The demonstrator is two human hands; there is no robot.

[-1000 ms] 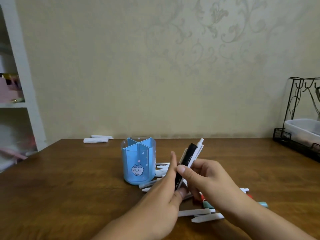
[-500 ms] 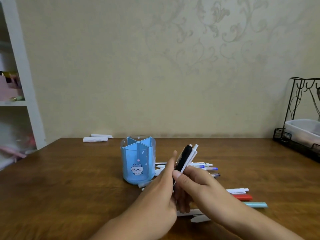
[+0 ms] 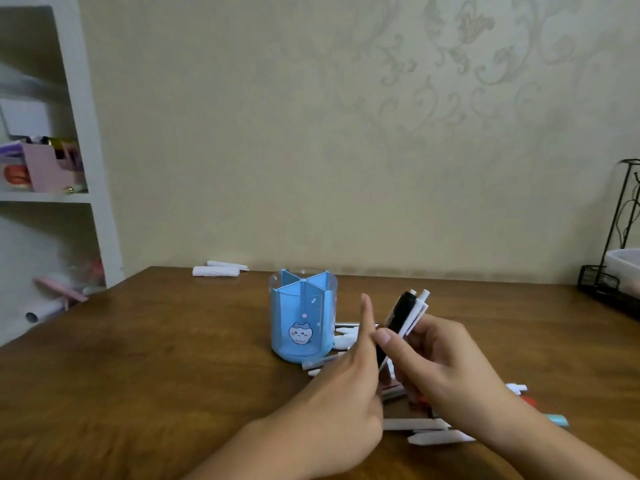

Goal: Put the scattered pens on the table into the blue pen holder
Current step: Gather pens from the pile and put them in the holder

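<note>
The blue pen holder, round with four compartments and a cat picture, stands upright in the middle of the brown table. My right hand grips a small bundle of pens, one black and two white, tilted with their tops up, just right of the holder. My left hand touches the bundle's lower part with flat fingers. Several loose pens, white, red and teal, lie on the table under and behind my hands.
Two white rolled items lie at the table's back edge. A black wire rack with a white tray stands at the far right. A white shelf unit stands left of the table.
The pen bundle has dropped lower and my hands have shifted slightly; my right hand again covers pens on the table that showed half a second ago.
</note>
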